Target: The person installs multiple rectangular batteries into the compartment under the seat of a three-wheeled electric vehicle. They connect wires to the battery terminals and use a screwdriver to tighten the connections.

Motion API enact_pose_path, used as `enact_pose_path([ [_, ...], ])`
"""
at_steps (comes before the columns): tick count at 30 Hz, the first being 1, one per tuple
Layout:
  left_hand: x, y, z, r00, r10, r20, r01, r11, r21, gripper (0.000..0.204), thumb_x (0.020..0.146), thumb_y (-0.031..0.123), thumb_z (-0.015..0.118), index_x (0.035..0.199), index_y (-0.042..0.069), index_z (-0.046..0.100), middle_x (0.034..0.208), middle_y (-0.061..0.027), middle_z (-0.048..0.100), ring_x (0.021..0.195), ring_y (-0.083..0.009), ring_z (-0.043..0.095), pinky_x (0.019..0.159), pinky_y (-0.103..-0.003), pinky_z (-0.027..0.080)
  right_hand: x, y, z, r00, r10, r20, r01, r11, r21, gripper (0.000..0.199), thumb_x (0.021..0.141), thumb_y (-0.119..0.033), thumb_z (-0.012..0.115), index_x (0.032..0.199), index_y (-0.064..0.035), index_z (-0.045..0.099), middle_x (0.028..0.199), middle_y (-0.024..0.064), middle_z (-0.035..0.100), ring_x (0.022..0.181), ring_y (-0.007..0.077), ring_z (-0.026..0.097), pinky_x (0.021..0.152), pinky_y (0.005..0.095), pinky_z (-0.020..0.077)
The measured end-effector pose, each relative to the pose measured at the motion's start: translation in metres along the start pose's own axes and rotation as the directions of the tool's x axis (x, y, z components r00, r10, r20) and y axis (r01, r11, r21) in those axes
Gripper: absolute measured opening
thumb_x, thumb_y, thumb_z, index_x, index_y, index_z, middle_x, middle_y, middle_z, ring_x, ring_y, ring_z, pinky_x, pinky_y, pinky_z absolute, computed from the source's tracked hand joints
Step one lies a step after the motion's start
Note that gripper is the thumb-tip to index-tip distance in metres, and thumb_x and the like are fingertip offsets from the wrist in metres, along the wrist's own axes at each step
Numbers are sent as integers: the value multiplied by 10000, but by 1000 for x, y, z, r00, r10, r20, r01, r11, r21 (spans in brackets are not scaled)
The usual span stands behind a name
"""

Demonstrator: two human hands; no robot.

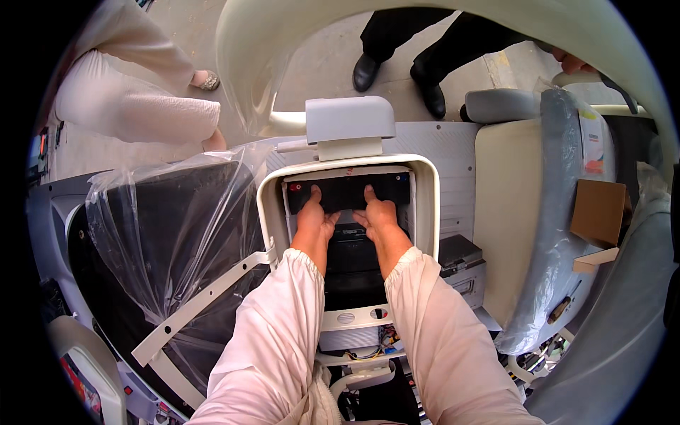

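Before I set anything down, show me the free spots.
Free: grey floor between cream frame and cream panel, above the lidded box; the panel itself, up to the wrapped cushion. Crowded: inside the frame, where left hand and right hand touch the black block; wiring below.

Cream box [425, 212]: black block [343, 193] inside, far end. Right of box: wrapped seat back [556, 212], 1 white-orange paper [592, 134] on it.

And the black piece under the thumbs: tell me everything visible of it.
The black piece is wide and straight-edged, perhaps plastic, with a small red fitting near its left end and a bluish one near its right. It lies inside the cream frame, toward its far side. Left grip and right grip rest thumbs on its face; its underside is hidden.
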State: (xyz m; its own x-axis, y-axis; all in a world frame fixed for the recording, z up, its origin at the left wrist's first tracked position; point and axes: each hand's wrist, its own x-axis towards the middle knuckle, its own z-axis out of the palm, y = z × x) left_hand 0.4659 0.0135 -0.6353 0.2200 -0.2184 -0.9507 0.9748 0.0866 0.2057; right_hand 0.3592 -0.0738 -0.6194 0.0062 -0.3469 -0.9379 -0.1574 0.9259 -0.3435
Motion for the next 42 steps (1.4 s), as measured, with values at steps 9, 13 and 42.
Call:
enact_pose_path([
  [9,-8,5,-2,979,10,-204,81,896,436,924,895,587,643,1527,18,283,1563,-271,259,1437,-425,261,1165,-524,206,-5,39,-79,773,-467,429,272,-366,-890,361,862,-226,632,1151,-13,661,1153,215,662,1075,386,602,1024,428,400],
  [13,-18,6,-26,994,9,-109,61,783,620,863,905,543,649,1505,10,331,1537,-264,322,1418,-400,307,1146,-497,258,-15,26,-65,901,-271,339,217,-396,-892,363,845,-152,610,1176,-4,618,1184,212,645,1098,367,605,984,426,458],
  [42,-180,-80,-123,941,118,318,-337,412,847,281,990,178,561,1212,8,590,1118,-108,681,1001,-175,622,855,-302,488,-96,50,-269,981,-5,-192,71,939,336,213,1006,-159,474,1016,-10,626,730,74,617,469,119,428,406,281,351],
])
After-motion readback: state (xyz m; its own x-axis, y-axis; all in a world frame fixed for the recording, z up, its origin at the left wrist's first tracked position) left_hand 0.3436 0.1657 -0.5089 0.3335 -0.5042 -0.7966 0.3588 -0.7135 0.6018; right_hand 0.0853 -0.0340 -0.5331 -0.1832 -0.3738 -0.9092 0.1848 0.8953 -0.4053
